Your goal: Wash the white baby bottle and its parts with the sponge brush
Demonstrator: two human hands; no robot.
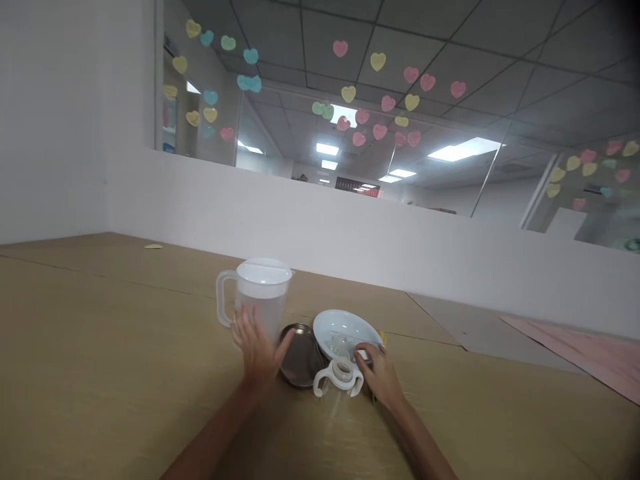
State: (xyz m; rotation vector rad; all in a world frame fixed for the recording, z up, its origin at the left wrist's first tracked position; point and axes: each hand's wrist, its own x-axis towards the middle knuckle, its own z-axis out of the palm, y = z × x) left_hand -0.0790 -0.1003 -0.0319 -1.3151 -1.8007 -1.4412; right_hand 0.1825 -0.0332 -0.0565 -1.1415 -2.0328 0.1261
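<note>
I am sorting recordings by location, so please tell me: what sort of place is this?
Probably an office or similar workplace: pastel heart-shaped notes on a clear glass interior window, with a grey panelled ceiling and bright rectangular light panels visible through it.

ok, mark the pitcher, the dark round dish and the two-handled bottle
Pitcher (269, 308): head view, on its front wall.
Dark round dish (301, 359): head view, on its inner floor.
Two-handled bottle (342, 383): head view, on its white collar.
</note>
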